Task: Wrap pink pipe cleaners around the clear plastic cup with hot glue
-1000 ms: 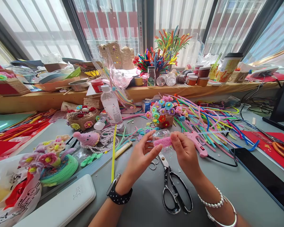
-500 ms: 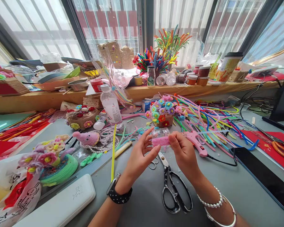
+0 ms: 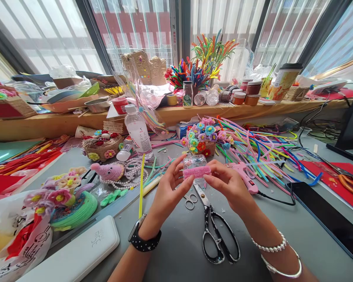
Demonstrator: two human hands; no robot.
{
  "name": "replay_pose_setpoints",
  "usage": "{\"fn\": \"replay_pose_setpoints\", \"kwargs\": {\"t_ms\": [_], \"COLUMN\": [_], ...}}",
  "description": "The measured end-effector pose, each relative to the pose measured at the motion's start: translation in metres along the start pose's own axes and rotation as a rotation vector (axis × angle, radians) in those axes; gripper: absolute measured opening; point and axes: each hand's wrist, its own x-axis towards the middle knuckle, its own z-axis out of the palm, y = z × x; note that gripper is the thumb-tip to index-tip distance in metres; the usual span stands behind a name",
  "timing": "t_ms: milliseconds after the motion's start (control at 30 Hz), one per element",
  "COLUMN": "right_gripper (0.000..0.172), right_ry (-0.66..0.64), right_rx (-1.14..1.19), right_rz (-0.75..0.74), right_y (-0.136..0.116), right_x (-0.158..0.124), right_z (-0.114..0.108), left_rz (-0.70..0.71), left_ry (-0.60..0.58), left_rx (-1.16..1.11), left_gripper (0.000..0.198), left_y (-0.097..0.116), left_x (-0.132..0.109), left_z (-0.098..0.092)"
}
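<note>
Between my two hands is a small clear jar [image 3: 194, 160], lying on its side above the desk, with a fuzzy pink pipe-cleaner strip [image 3: 197, 172] across it. My left hand [image 3: 174, 182] grips the jar's left end between thumb and fingers. At the right end, the thumb and fingers of my right hand [image 3: 228, 178] close on the jar and strip. Below them lie large black-handled scissors [image 3: 216, 231] and a small pair of silver scissors [image 3: 190, 201]. A pink glue gun [image 3: 247, 178] rests just beyond my right hand.
A flower-covered basket [image 3: 206, 149] and a heap of colourful pipe cleaners [image 3: 261, 149] lie behind my hands. On the left are a water bottle [image 3: 137, 131], a yellow strip [image 3: 141, 188] and a white power bank [image 3: 76, 250]. To the right lies a black phone [image 3: 326, 219].
The jar has shifted slightly left and turned, so more of its clear side and the pink strip shows. My right hand's fingers have straightened, and the small scissors are more visible.
</note>
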Motion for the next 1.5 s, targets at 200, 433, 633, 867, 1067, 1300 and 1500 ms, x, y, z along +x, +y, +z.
{"fn": "replay_pose_setpoints", "kwargs": {"t_ms": [200, 433, 633, 867, 1067, 1300, 1500], "right_gripper": [0.017, 0.016, 0.015, 0.013, 0.014, 0.016, 0.014], "right_ry": [-0.005, -0.005, 0.023, 0.019, 0.006, 0.0, -0.01], "right_rx": [-0.012, 0.022, 0.01, 0.039, 0.053, 0.058, 0.044], "right_rz": [0.037, 0.05, 0.044, 0.067, 0.077, 0.083, 0.073], "right_y": [-0.0015, 0.0028, 0.0019, 0.0025, 0.0027, 0.0025, 0.0028], "right_x": [-0.0002, 0.0001, -0.0002, -0.0002, -0.0003, -0.0002, -0.0007], "right_z": [0.0008, 0.0009, 0.0023, 0.0032, 0.0033, 0.003, 0.0033], "left_rz": [0.001, 0.029, 0.045, 0.06, 0.065, 0.064, 0.064], "left_ry": [-0.026, -0.047, -0.034, -0.035, -0.018, -0.018, -0.004], "left_rx": [0.003, 0.006, 0.018, 0.034, 0.05, 0.047, 0.048], "left_gripper": [0.064, 0.065, 0.061, 0.059, 0.057, 0.057, 0.057], "left_y": [-0.0021, -0.0042, -0.0051, -0.0053, -0.0079, -0.0079, -0.0093], "left_x": [-0.0001, -0.0004, -0.0002, -0.0014, -0.001, -0.001, -0.0017], "left_z": [0.0012, 0.0008, 0.0021, 0.0015, 0.0016, 0.002, 0.0023]}}
